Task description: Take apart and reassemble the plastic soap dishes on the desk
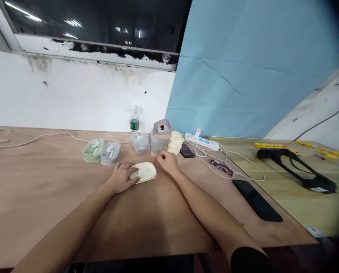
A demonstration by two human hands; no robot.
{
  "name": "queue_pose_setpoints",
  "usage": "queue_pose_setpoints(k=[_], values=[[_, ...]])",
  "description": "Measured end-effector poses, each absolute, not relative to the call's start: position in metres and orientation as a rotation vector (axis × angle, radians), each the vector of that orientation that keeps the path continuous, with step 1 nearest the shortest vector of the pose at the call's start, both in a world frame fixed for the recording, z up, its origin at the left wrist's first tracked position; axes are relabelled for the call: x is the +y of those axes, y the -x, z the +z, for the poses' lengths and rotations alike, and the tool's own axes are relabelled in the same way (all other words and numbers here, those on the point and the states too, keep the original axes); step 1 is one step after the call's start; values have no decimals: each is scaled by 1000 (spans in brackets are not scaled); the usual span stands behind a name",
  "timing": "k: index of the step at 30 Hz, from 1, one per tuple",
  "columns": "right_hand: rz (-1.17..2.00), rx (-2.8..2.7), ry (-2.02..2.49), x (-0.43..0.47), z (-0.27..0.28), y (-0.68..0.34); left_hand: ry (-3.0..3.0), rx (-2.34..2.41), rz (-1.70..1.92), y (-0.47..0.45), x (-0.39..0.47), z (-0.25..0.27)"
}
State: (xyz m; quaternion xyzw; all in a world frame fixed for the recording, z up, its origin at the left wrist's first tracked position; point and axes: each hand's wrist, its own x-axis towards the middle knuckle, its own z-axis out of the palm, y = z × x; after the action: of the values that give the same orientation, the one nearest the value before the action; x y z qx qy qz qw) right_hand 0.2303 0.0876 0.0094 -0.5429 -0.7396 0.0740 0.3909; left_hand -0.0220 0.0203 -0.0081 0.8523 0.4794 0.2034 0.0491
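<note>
A shallow cream oval tray [146,171] lies on the brown tabletop in front of me. My left hand [122,177] grips its left end, thumb along the near edge and fingers across the far side. Just beyond the tray, my right hand [168,162] is raised with its fingers curled together; whether anything is in them is hidden. It is nearest to a stack of grey oval containers [159,142] and a stack of cream oval pieces [174,141]. Clear plastic pieces [141,143] are stacked left of the grey ones.
Green [93,151] and grey [110,154] lidded oval boxes stand at the left. A plastic bottle [134,118] is by the wall. To the right are a power strip [203,142], loose white cables, a maroon object [222,167], a black phone-like slab [257,200] and a black strap-like frame [297,168].
</note>
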Motion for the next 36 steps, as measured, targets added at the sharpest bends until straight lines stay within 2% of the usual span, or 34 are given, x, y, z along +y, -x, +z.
queue_pose_setpoints(k=[5, 11, 16, 21, 26, 29, 32, 36], values=[[-83, -1447, 1242, 109, 59, -244, -2616, 1429, 584, 25, 21, -10], [-268, -1798, 1160, 126, 90, -256, -2640, 1397, 564, 24, 21, -9], [-226, -1955, 1170, 134, 86, -257, -2641, 1392, 572, 24, 21, -10], [-124, -1846, 1052, 133, 88, -250, -2639, 1389, 606, 26, 20, -12], [-112, -1729, 946, 99, 59, -243, -2625, 1436, 721, 27, 21, -13], [-106, -1911, 664, 69, 21, -233, -2548, 1523, 938, 28, 22, -11], [-9, -2090, 439, 49, -9, -220, -2497, 1502, 1132, 30, 22, -6], [139, -2009, 443, 48, -21, -212, -2420, 1441, 1301, 35, 18, 5]])
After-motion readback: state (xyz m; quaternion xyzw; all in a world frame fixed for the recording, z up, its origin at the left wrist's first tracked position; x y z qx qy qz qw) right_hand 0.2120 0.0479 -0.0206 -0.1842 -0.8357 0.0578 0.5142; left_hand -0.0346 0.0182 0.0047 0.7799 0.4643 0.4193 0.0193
